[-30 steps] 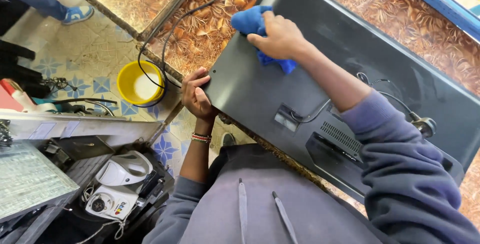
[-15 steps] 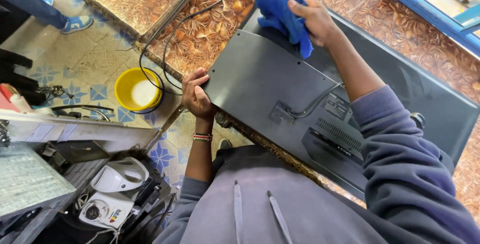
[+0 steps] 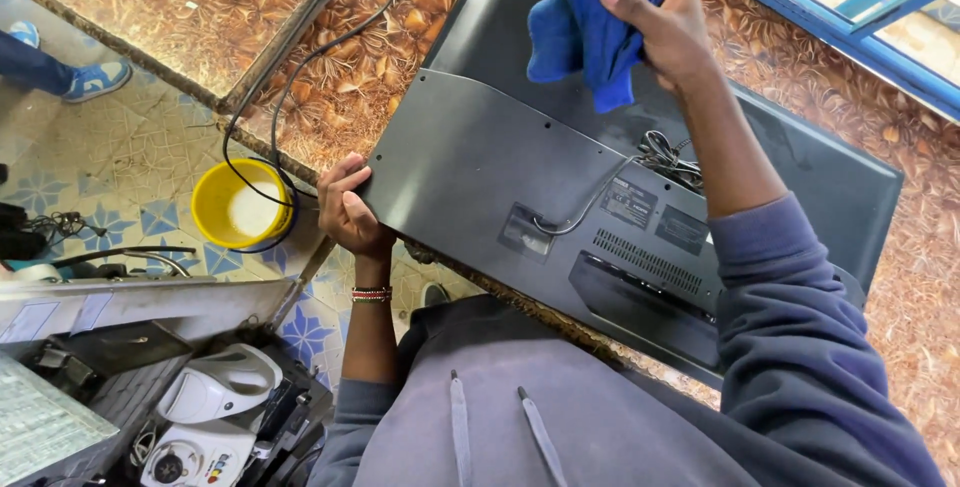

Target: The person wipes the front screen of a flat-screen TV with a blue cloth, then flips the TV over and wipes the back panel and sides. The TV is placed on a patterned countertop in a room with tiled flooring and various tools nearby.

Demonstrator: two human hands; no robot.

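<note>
Flat-screen television (image 3: 560, 197): lies face down on patterned tabletop (image 3: 350, 77), grey back up, overhanging near edge. Left hand (image 3: 350, 209) clasps its near corner, apparently steadying it. Right hand (image 3: 665, 27) bunches blue cloth (image 3: 585, 17) above the far edge, seemingly for wiping. Yellow bucket (image 3: 240, 209) on floor.

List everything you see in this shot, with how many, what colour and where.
Flat-screen television: one, dark grey, back side up on the brown patterned counter.
Cloth: one, blue, lifted above the television.
Bucket: one, yellow, on the tiled floor at left.
Cable: one, black, running from the counter down to the bucket.
Appliances: two, white, in the dark bin at lower left.
Shoe: one, blue and white, another person's, upper left.
Window frame: one, blue, upper right.
Left hand: grips the television's left edge.
Right hand: holds the cloth.
</note>
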